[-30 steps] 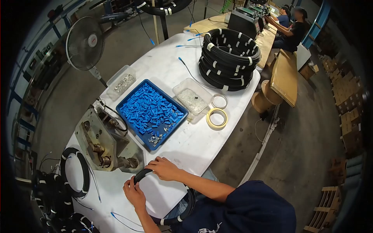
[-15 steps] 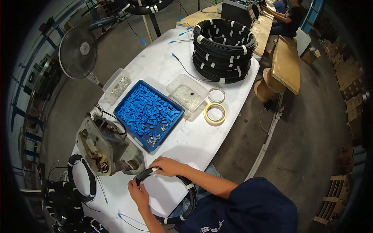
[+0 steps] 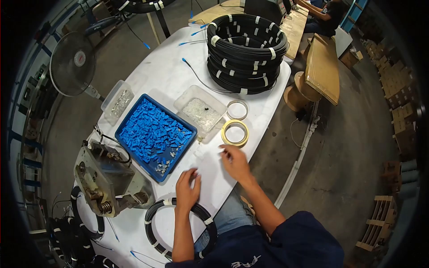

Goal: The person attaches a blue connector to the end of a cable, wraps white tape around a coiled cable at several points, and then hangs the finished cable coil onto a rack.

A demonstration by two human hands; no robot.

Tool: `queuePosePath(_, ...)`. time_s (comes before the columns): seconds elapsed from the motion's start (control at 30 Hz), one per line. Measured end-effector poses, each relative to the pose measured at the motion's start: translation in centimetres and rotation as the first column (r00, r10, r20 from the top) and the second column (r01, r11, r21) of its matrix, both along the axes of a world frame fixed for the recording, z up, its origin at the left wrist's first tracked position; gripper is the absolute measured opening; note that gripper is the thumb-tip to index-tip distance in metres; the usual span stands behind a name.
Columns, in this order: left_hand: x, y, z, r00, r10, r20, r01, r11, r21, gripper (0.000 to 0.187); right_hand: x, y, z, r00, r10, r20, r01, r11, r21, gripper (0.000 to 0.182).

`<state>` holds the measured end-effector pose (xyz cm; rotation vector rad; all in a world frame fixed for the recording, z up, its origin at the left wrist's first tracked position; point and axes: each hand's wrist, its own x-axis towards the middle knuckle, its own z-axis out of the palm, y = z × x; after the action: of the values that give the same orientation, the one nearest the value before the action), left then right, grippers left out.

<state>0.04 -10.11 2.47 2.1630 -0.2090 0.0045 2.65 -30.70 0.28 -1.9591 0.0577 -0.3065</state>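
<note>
"Where is the black coil (image 3: 149, 225) lying?"

"Flat on the near part of the desk (image 3: 208, 163), with its near side reaching past the edge over the jeans (image 3: 229, 221)."

"Does anything have hold of it?"

"Nothing firm that I can see. The left hand (image 3: 188, 190) is over its far rim, fingers bent, a gap between them and the thumb, and nothing shows in the grasp; whether the palm brushes the coil, I can't tell. The right hand (image 3: 235, 165) is just beside the yellow tape roll (image 3: 224, 134) — fingers half curled, and I can't make out whether they pinch anything."

"How would the coil handle?"

"Fairly light, I'd judge, springy and smooth: apt to sag if lifted from one side, and likely harmed by a sharp bend. Best to take the whole bundle at two opposite points, near the white bands (image 3: 170, 202) around it."

"And the roll?"

"Light and firm, probably — pinch it by the rim, or hook a finger through the hole, and it shouldn't slip."
</note>
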Motion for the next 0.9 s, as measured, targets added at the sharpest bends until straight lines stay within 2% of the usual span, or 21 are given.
queuePosePath(0.03, 1.7, -1.5, 0.2, 0.997, -0.066, -0.03, 0.064, 0.997, -0.042, 0.027, 0.1, -1.0, 0.6, 0.99, -0.142, -0.001, 0.142, 0.99, -0.019, 0.025)
queuePosePath(0.07, 3.3, -2.9, -0.2, 0.992, -0.118, -0.048, 0.113, 0.99, -0.089, 0.03, 0.0, -1.9, 0.6, 0.982, -0.186, 0.02, 0.187, 0.973, -0.134, 0.028)
queuePosePath(0.1, 4.8, -4.1, -1.5, 0.986, -0.167, -0.006, 0.166, 0.98, -0.107, 0.034, 0.0, -2.4, 0.7, 0.982, -0.19, 0.018, 0.19, 0.972, -0.135, 0.028)
queuePosePath(0.17, 7.2, -6.2, -2.3, 0.976, -0.218, -0.026, 0.215, 0.972, -0.093, 0.038, 0.0, -3.1, 1.0, 0.981, -0.194, 0.011, 0.188, 0.931, -0.312, 0.029)
queuePosePath(0.2, 8.1, -6.9, -1.9, 0.975, -0.221, -0.024, 0.218, 0.972, -0.093, 0.038, 0.1, -2.9, 0.7, 0.978, -0.208, -0.012, 0.193, 0.925, -0.327, 0.027)
queuePosePath(0.27, 8.8, -7.7, -1.2, 0.968, -0.232, -0.093, 0.235, 0.972, 0.017, 0.04, 0.2, -2.9, 0.3, 0.976, -0.219, 0.002, 0.206, 0.917, -0.341, 0.024)
queuePosePath(0.4, 8.6, -7.5, -2.0, 0.98, -0.182, -0.082, 0.185, 0.982, 0.03, 0.044, 0.4, -2.9, -0.3, 0.961, -0.273, 0.044, 0.272, 0.907, -0.322, 0.015)
queuePosePath(0.47, 8.3, -7.6, -2.1, 0.995, -0.065, 0.079, 0.075, 0.989, -0.129, 0.048, 0.1, -3.0, -0.3, 0.964, -0.252, 0.082, 0.265, 0.914, -0.307, 0.014)
queuePosePath(0.5, 8.1, -7.7, -1.7, 0.996, -0.056, 0.075, 0.066, 0.989, -0.129, 0.048, -0.1, -2.9, -0.1, 0.963, -0.238, 0.129, 0.266, 0.918, -0.293, 0.013)
queuePosePath(0.57, 7.7, -7.6, -0.7, 0.998, -0.028, 0.059, 0.043, 0.962, -0.27, 0.043, -0.9, -2.7, 0.4, 0.971, -0.202, 0.13, 0.233, 0.925, -0.299, 0.013)
queuePosePath(0.7, 7.3, -6.0, -1.4, 0.996, -0.09, -0.028, 0.08, 0.964, -0.252, 0.028, -2.2, -1.7, 1.7, 0.982, -0.131, 0.135, 0.165, 0.946, -0.28, 0.014)
queuePosePath(0.77, 6.3, -5.1, -0.4, 0.999, 0.009, -0.037, -0.019, 0.963, -0.269, 0.017, -2.7, -0.9, 2.6, 0.984, -0.109, 0.141, 0.147, 0.946, -0.289, 0.015)
queuePosePath(0.9, 3.8, -1.6, 0.5, 0.994, 0.106, 0.024, -0.097, 0.964, -0.246, 0.015, -3.3, 1.7, 3.8, 0.988, 0.01, 0.156, 0.037, 0.954, -0.297, 0.016)
